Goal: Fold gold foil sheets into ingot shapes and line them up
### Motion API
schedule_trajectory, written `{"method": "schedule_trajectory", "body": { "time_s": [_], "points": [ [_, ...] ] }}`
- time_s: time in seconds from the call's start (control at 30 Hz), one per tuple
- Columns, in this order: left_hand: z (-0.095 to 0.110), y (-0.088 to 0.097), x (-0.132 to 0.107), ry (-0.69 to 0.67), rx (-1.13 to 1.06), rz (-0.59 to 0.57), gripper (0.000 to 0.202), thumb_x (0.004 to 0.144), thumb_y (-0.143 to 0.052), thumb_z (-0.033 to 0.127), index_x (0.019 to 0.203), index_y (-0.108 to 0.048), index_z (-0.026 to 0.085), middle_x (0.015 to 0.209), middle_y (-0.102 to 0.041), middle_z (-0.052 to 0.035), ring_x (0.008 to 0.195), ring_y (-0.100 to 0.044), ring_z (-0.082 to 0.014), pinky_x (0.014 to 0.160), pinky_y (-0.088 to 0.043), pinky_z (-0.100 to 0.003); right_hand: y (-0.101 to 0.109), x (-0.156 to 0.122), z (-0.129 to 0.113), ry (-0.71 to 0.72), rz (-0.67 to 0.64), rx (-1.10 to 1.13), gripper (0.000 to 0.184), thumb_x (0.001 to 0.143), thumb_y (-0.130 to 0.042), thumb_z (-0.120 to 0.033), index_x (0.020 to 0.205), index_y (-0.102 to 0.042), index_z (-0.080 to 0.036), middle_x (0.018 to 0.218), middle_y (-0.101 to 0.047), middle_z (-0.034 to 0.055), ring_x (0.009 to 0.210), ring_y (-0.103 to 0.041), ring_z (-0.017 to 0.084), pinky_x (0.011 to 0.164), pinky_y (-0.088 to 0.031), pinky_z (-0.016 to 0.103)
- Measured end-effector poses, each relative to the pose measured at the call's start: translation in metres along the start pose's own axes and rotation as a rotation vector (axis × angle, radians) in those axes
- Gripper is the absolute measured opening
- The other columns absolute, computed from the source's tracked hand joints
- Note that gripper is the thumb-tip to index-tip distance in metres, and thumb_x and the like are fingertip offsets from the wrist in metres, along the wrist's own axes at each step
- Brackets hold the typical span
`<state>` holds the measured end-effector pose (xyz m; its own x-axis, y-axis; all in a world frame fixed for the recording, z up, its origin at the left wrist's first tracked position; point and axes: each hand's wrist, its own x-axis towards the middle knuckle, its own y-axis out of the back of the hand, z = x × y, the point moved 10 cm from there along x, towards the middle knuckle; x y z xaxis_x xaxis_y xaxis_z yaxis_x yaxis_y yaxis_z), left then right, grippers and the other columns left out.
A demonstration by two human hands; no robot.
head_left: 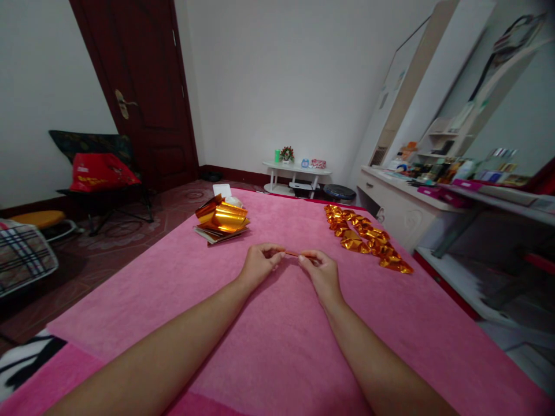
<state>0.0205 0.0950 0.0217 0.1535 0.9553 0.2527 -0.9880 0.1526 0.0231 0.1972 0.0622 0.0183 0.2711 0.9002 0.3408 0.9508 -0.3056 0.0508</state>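
My left hand [259, 263] and my right hand [319, 270] rest on a pink cloth [277, 341], fingers pinched on the two ends of a thin gold foil strip [292, 253] stretched between them. A stack of curled gold foil sheets [222, 219] lies to the far left of my hands. A row of several folded gold foil pieces [366, 236] runs along the right side of the cloth.
A white box [222, 190] sits behind the foil stack. A dresser [403, 202] with cosmetics stands at the right. A dark door [143, 86], a chair with a red bag [99, 172] and a small white table [297, 171] are beyond.
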Motion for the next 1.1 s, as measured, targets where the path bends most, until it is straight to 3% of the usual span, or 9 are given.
{"method": "schedule_trajectory", "body": {
  "time_s": [0.27, 0.67, 0.93, 1.1],
  "points": [
    [-0.003, -0.004, -0.002, 0.061, 0.009, -0.026, 0.028, 0.066, -0.068, 0.029, 0.085, -0.072, 0.008, 0.07, -0.07, -0.0068, 0.05, -0.053, -0.0092, 0.047, -0.037, -0.019, -0.001, -0.001, -0.004, 0.044, -0.012, -0.107, 0.021, 0.068, -0.068, -0.032, 0.083, -0.067, -0.017, 0.082, -0.07, 0.0046, 0.076, -0.065, 0.02, 0.074, -0.051, 0.033],
    [0.001, -0.007, 0.0, -0.039, -0.014, -0.051, 0.02, 0.065, -0.066, 0.018, 0.082, -0.07, 0.009, 0.079, -0.072, -0.0089, 0.062, -0.061, -0.0129, 0.053, -0.043, -0.02, -0.006, -0.001, -0.007, 0.107, -0.034, -0.254, 0.016, 0.074, -0.063, -0.032, 0.079, -0.067, -0.018, 0.08, -0.067, 0.004, 0.074, -0.063, 0.019, 0.07, -0.051, 0.031],
    [-0.001, -0.01, -0.003, -0.004, 0.001, -0.079, 0.012, 0.062, -0.064, 0.016, 0.072, -0.067, 0.01, 0.063, -0.066, -0.0032, 0.051, -0.053, -0.0087, 0.049, -0.038, -0.018, -0.013, -0.01, -0.035, 0.273, -0.013, -0.447, 0.007, 0.075, -0.059, -0.025, 0.074, -0.064, -0.02, 0.078, -0.062, 0.0037, 0.07, -0.059, 0.017, 0.066, -0.05, 0.029],
    [-0.003, -0.011, -0.002, -0.043, 0.05, -0.082, 0.007, 0.066, -0.061, 0.017, 0.07, -0.061, 0.012, 0.059, -0.06, 0.0006, 0.049, -0.051, -0.0078, 0.049, -0.038, -0.018, -0.017, -0.01, -0.036, 0.292, -0.015, -0.564, 0.006, 0.069, -0.058, -0.018, 0.071, -0.062, -0.021, 0.076, -0.06, 0.0029, 0.069, -0.058, 0.017, 0.065, -0.048, 0.028]
  ]
}}
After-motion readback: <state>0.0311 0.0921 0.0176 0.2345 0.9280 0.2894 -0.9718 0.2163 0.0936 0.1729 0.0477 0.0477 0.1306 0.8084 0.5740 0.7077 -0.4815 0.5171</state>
